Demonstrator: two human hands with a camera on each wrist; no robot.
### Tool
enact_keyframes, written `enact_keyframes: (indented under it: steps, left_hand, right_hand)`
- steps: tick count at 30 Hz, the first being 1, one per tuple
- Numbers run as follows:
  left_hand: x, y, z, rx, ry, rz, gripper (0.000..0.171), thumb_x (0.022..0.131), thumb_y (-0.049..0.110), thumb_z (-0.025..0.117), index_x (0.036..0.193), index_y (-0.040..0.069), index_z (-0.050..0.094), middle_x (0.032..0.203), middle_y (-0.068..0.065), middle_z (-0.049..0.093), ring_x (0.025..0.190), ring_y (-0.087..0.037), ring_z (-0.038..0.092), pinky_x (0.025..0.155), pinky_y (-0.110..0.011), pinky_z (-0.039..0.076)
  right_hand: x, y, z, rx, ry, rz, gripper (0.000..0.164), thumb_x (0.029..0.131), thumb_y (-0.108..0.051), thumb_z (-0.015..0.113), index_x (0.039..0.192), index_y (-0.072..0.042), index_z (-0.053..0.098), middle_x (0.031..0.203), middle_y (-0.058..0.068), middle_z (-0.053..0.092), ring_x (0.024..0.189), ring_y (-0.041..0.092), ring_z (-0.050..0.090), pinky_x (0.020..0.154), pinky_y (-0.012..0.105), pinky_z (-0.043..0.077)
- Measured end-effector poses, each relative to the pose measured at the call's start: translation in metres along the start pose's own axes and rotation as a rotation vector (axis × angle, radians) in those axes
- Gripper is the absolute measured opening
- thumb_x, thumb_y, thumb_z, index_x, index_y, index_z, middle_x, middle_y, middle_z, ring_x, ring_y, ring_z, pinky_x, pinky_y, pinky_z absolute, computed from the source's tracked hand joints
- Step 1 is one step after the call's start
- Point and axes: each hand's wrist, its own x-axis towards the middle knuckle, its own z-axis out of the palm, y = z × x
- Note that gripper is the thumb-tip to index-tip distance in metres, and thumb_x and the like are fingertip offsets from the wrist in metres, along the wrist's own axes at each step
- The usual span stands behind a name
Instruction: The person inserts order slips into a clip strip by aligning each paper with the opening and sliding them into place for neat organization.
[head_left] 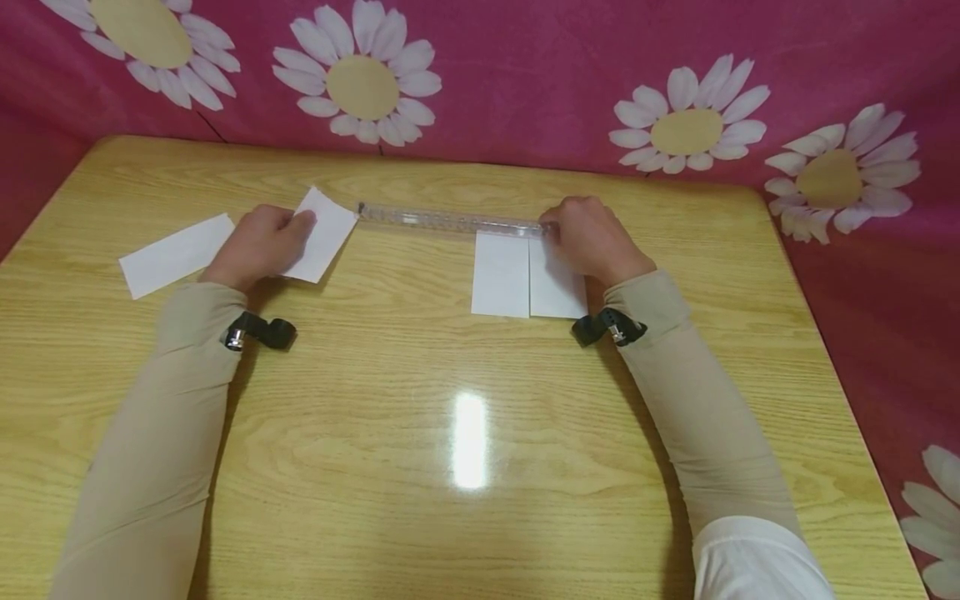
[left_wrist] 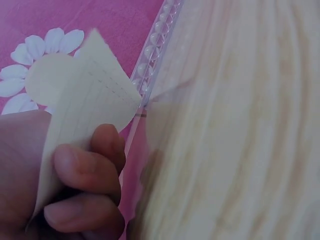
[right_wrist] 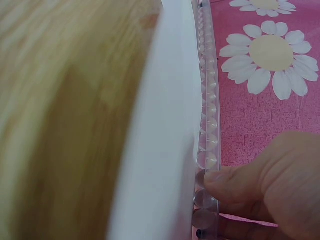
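My right hand (head_left: 596, 242) pinches the right end of a long clear plastic strip (head_left: 450, 221) between thumb and fingers. In the right wrist view, a row of clear round beads (right_wrist: 210, 122) runs along it. Two white paper pieces (head_left: 500, 275) (head_left: 555, 287) stand side by side at the strip's right part, their top edges meeting it; whether they are fastened cannot be told. My left hand (head_left: 262, 242) holds another white paper piece (head_left: 326, 233), thumb on top and fingers curled beneath. Its underside (left_wrist: 92, 85) shows faint ruled lines. One corner reaches the strip's left end.
A loose white paper slip (head_left: 176, 254) lies on the wooden table (head_left: 360, 417), left of my left hand. Behind the table hangs a pink cloth (head_left: 525, 92) with large white flowers. A black strap (head_left: 262, 331) hangs at each wrist.
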Motion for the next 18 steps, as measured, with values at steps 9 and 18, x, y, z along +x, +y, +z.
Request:
enact_keyframes:
  steps: [9, 18]
  left_hand:
    - [0.001, 0.004, 0.004, -0.027, -0.029, -0.032, 0.071, 0.108, 0.055, 0.025, 0.123, -0.005, 0.061, 0.111, -0.024, 0.055, 0.102, -0.036, 0.05, 0.085, -0.044, 0.04]
    - [-0.001, 0.011, 0.007, -0.055, -0.064, -0.041, 0.073, 0.108, 0.056, 0.026, 0.138, -0.004, 0.054, 0.127, -0.026, 0.053, 0.112, -0.039, 0.048, 0.1, -0.053, 0.04]
  right_hand:
    - [0.0, 0.001, 0.001, 0.005, 0.002, -0.003, 0.034, 0.103, -0.005, 0.052, 0.132, -0.003, 0.069, 0.133, 0.022, 0.069, 0.124, 0.039, 0.064, 0.109, 0.051, 0.05]
    - [0.0, 0.0, 0.001, 0.003, -0.001, 0.002, 0.035, 0.103, -0.005, 0.051, 0.132, -0.004, 0.069, 0.133, 0.022, 0.069, 0.124, 0.038, 0.064, 0.109, 0.051, 0.05]
